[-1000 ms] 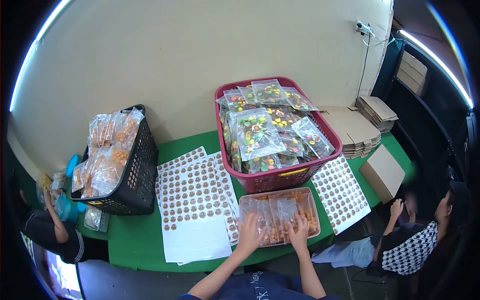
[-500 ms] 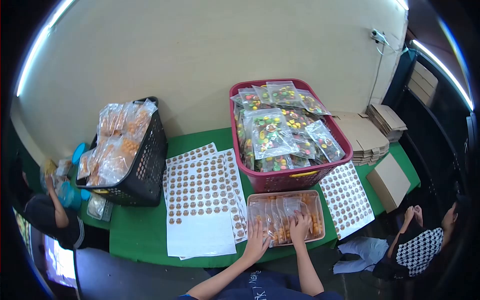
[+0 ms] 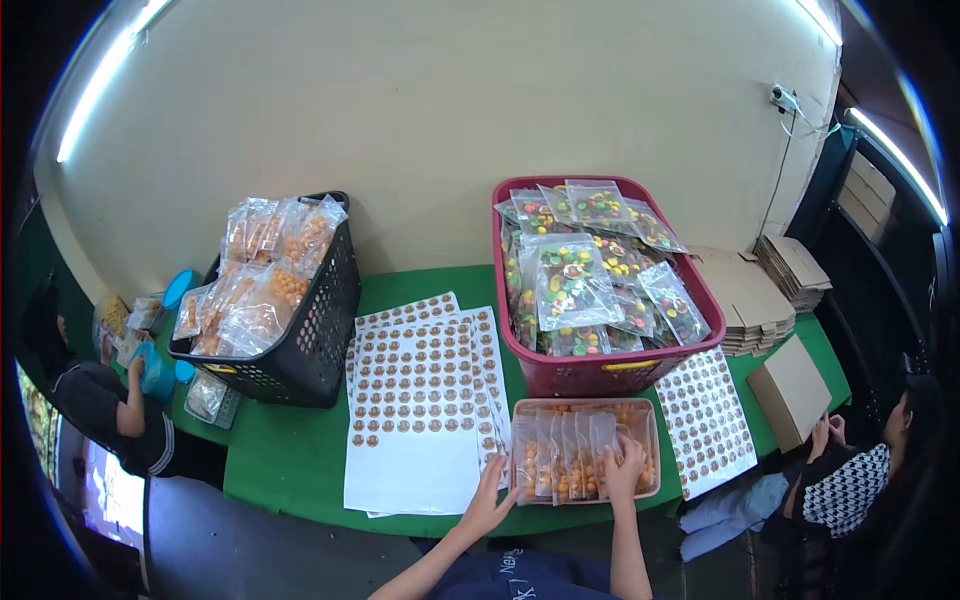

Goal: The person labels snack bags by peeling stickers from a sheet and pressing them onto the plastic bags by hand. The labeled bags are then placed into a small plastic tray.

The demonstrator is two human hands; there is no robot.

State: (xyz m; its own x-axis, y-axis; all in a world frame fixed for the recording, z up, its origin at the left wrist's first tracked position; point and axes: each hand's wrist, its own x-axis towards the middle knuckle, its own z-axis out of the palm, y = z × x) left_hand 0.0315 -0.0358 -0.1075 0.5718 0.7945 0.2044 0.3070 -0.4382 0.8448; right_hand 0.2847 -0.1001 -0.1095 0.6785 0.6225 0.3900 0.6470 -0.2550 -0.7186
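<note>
A shallow pinkish tray (image 3: 653, 490) at the table's front edge holds a row of clear bags (image 3: 565, 450) with orange balls inside, overlapping one another. My left hand (image 3: 487, 500) rests at the tray's left side, fingers spread, its tips beside the leftmost bag. Over the right part of the tray is my right hand (image 3: 624, 465), its thumb and fingers closed on the top edge of the rightmost bag. Loose-looking orange balls show at the tray's back and right.
Behind the tray stands a maroon basket (image 3: 610, 368) of candy bags; a black basket (image 3: 300, 350) of orange-filled bags is left. Sticker sheets (image 3: 410, 470), flattened cartons (image 3: 740, 290) and a box (image 3: 790, 390) lie on the green table. One person is at each side.
The view has shifted, so most things appear farther right and slightly lower. My left hand has moved off the bags to the tray's left edge. My right hand is now at the rightmost bag.
</note>
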